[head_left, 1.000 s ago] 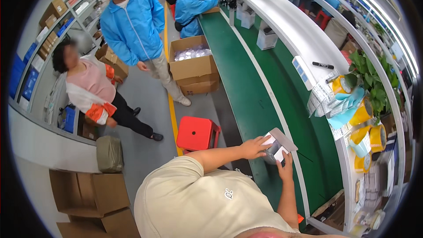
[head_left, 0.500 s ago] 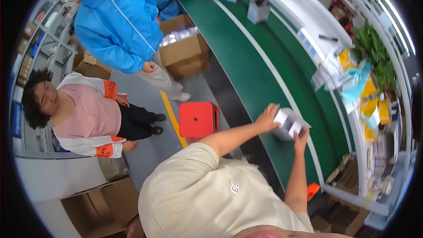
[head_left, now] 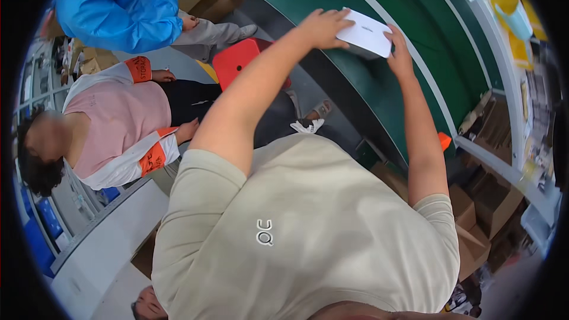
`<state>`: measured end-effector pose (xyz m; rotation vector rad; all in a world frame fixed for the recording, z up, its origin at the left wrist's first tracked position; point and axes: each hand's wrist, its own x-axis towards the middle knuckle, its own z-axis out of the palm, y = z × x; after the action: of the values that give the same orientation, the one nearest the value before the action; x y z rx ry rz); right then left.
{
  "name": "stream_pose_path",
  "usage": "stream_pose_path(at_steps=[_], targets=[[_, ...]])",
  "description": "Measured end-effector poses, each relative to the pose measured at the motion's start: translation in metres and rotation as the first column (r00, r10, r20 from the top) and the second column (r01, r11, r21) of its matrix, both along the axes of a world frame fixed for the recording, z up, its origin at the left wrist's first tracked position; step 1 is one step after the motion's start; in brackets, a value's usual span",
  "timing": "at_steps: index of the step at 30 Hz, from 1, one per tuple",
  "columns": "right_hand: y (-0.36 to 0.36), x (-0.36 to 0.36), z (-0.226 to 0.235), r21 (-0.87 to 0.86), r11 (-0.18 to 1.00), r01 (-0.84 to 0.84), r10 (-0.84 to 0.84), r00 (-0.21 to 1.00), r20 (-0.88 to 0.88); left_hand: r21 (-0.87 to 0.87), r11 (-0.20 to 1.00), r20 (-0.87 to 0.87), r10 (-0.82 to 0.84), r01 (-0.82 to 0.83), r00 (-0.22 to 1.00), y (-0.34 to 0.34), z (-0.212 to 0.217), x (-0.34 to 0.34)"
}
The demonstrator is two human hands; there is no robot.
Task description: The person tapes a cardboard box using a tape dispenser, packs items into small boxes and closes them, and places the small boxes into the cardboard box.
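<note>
A small white box (head_left: 364, 31) is held between my two hands over the green work surface (head_left: 409, 9). Its top shows flat and closed, with a small dark mark in the middle. My left hand (head_left: 325, 28) grips the left end, fingers over the top edge. At the opposite end, my right hand (head_left: 400, 52) presses its fingers against the edge. The underside of the box and the thumbs are mostly hidden.
A red stool (head_left: 237, 62) stands left of the green surface. Two people are at the left, one in a blue jacket (head_left: 118, 9), one with orange armbands (head_left: 140, 69). Cardboard boxes (head_left: 489, 198) sit at the lower right, and yellow holders (head_left: 515, 29) line the far right.
The box's top was open with flaps raised; now it is a closed flat face. The view has shifted, so the box and both hands appear higher in the picture.
</note>
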<state>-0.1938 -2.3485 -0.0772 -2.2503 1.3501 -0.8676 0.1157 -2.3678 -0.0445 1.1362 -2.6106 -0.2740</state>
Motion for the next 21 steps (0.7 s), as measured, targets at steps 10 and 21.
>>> stream_pose_path(at_steps=[10, 21], targets=[[0.038, 0.036, 0.060, 0.086, 0.996, 0.007, -0.001, 0.998, -0.066, 0.104, 0.993, 0.166, 0.040, -0.058, 0.985, 0.023, 0.060, 0.017], [0.028, 0.059, 0.076, 0.238, 0.966, 0.098, -0.062, 0.986, -0.154, 0.061, 0.993, 0.365, 0.067, -0.096, 0.929, 0.003, 0.077, 0.006]])
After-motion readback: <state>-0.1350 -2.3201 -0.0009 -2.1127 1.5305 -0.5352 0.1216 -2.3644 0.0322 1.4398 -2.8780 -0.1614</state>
